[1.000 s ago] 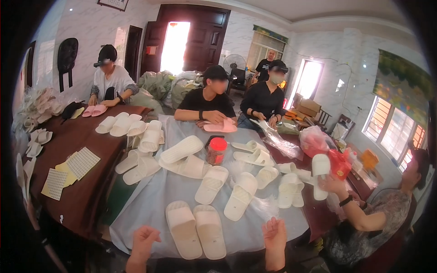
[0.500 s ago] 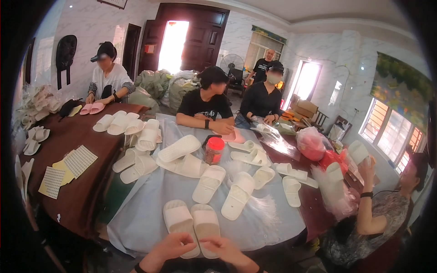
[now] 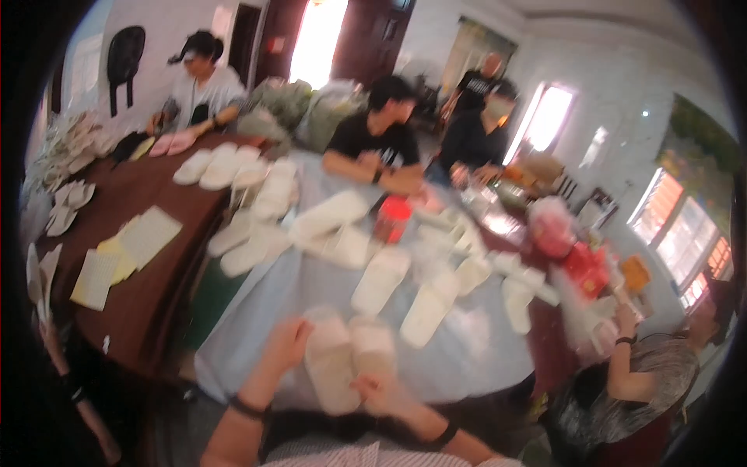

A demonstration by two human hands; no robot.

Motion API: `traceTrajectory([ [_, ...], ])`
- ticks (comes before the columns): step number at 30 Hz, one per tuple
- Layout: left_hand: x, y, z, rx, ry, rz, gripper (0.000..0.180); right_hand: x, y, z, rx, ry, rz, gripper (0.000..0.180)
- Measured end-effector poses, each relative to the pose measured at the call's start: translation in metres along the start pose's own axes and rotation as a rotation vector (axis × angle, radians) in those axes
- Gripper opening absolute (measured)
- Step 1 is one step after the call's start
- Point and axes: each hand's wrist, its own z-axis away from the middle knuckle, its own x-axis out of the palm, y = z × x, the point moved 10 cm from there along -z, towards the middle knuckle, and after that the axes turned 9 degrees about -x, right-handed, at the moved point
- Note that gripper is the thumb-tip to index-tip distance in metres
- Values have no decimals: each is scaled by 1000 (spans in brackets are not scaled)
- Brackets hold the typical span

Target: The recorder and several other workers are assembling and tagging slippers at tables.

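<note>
A pair of off-white slide slippers stands side by side at the front of the cloth: a left slipper (image 3: 330,370) and a right slipper (image 3: 375,339). My left hand (image 3: 289,342) is beside the upper outer edge of the left slipper, its fingers curled closed. Over the heel end of the right slipper is my right hand (image 3: 380,391), fingertips pinched together. Motion blur hides whatever is between the fingers of either hand. Beyond the pair lie more off-white slippers (image 3: 381,280) and a clear jar with a red lid (image 3: 393,219).
Grey-blue cloth (image 3: 257,319) covers the middle of the table. Sticker sheets (image 3: 152,237) lie on the brown surface at left. Several people sit or stand around. A co-worker's hand (image 3: 625,317) is among plastic bags at right, near a red bag (image 3: 583,268).
My left hand has moved up along the left slipper, away from my right hand. The whole view has shifted and blurred. At right, the co-worker's raised hand has come down.
</note>
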Motion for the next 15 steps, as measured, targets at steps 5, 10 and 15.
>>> traceTrajectory([
  [5,6,1,-47,67,8,59,17,-17,-33,-17,-226,131,400,24],
  [10,42,-30,-61,-70,-102,-69,25,-4,-34,-43,-183,145,558,26],
  [15,65,-50,-45,-163,-124,-211,32,15,-18,-51,-24,139,-227,22],
])
